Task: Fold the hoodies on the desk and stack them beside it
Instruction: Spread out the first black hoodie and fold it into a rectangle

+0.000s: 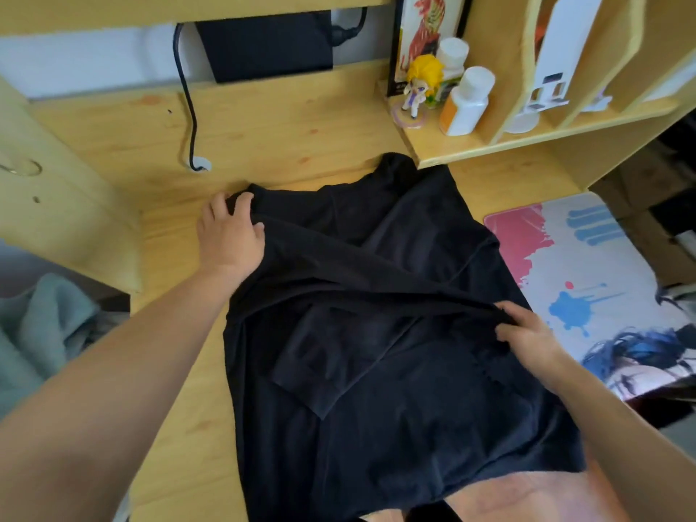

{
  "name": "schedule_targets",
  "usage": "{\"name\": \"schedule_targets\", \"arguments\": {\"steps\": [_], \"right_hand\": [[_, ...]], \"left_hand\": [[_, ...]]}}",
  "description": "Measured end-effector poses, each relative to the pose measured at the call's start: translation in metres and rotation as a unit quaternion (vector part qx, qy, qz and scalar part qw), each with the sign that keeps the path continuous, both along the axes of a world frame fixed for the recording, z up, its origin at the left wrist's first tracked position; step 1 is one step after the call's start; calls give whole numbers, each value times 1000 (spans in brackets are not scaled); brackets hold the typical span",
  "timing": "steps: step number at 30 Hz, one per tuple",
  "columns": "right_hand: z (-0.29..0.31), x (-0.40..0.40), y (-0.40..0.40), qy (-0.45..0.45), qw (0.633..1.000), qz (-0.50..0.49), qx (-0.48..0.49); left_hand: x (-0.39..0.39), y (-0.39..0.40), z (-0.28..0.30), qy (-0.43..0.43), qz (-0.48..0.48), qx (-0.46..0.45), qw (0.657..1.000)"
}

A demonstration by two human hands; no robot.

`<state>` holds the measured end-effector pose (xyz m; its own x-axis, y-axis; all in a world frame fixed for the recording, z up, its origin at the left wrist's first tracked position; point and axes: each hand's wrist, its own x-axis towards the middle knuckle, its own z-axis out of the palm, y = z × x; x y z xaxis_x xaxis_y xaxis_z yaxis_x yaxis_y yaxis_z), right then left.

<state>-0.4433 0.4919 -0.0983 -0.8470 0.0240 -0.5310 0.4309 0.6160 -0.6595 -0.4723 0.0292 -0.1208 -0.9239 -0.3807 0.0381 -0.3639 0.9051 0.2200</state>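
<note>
Pale wooden desk (pixel 241 137) fills the view, with a raised wooden shelf unit (pixel 527 137) at its far right and a printed pink, blue and white mat (pixel 587 265) lying on the right side. One garment is in sight: a black soft-fabric hoodie (pixel 395 371) spread on the desk in front of the person. Its long axis runs from the near edge toward the back of the desk, leaning slightly right, with a bunched end pointing at the shelf unit's corner. A sleeve lies folded across its middle. Its near hem hangs over the desk edge and is cut off by the bottom of the frame.

Two hands work on it. The left hand (pixel 229 235) rests at the far left corner of the fabric, fingers curled over the cloth's edge and gripping it. The right hand (pixel 527 333) pinches a raised ridge of fabric at the right edge, a taut fold running between both hands.

On the shelf stand two white plastic bottles (pixel 467 103), one small yellow-haired figurine (pixel 418 88) and one framed tiger picture (pixel 429 35), its top cut off. One black cable (pixel 188 99) drops to the desk from a black flat object (pixel 263 43) against the wall; what that object is cannot be made out. A grey-green cloth (pixel 41 322) lies off the desk's left side, blurred.
</note>
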Motion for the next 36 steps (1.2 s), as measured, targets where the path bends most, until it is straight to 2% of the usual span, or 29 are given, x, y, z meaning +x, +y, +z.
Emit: {"name": "schedule_targets", "arguments": {"steps": [2,4,5,6,8,10,11,13,18,19,21,22,23,24,26,28,29,31,33,36], "right_hand": [[-6,3,7,37,996,15,77],[-8,8,12,122,985,-41,115],[-10,13,10,175,975,-49,130],[-12,20,6,233,961,-11,150],[-21,35,-4,316,909,163,218],[-41,44,-10,282,850,302,327],[-49,42,-9,271,836,314,358],[-51,28,-8,309,824,295,373],[-7,4,14,473,805,184,308],[-4,9,19,481,795,184,319],[-17,29,30,451,778,260,351],[-29,44,37,418,780,295,359],[-38,56,44,388,798,282,365],[-41,64,45,357,831,227,362],[-33,67,33,260,918,45,296],[-31,53,20,132,962,-130,202],[-31,45,13,65,968,-199,138],[-35,38,4,-6,963,-264,52],[-36,37,-1,-25,967,-249,52],[-34,46,1,-2,969,-244,42]], "left_hand": [[24,21,3,68,-36,-9,997],[58,39,4,122,-117,-18,986],[77,45,2,119,-160,-23,980],[94,48,-2,99,-197,-32,975],[117,46,-14,34,-234,-63,970],[123,36,-21,-11,-222,-88,971],[122,30,-21,-23,-204,-91,974],[120,21,-14,-32,-167,-82,982],[137,4,-8,-13,-107,-22,994],[145,2,-11,-17,-108,-25,994],[160,-2,-20,-30,-120,-38,992],[166,-3,-24,-37,-124,-49,990],[170,-3,-27,-41,-122,-61,990],[171,-1,-29,-41,-115,-73,990],[171,7,-28,-30,-116,-95,988],[168,19,-27,-22,-165,-109,980],[165,25,-27,-22,-195,-113,974],[158,32,-28,-34,-229,-104,967],[154,35,-32,-56,-223,-85,970],[155,33,-38,-69,-195,-63,976]]}}
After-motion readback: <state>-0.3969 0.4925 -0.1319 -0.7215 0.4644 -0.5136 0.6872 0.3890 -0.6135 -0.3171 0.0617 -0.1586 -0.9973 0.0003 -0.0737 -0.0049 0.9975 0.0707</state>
